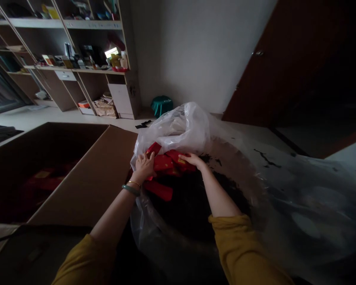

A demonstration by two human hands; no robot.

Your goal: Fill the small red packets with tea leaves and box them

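Observation:
Several shiny red packets (163,163) with small gold marks lie in a heap at the far left side of a large bag lined with clear plastic (180,122). Dark loose material (186,202) fills the bag below them. My left hand (144,166), with a green bangle and a thin gold one at the wrist, rests on the left of the heap, its fingers spread against the packets. At the heap's right end, my right hand (192,159) pinches a red packet that has a yellow label. One more red packet (158,190) lies nearer to me on the dark material.
An open cardboard box (86,178) stands at the left, with more red packets (44,176) in its shadowed inside. Clear plastic sheeting (311,206) spreads over the floor at right. Behind are a shelf unit (95,24), a green covered object (161,106) and a brown door (273,67).

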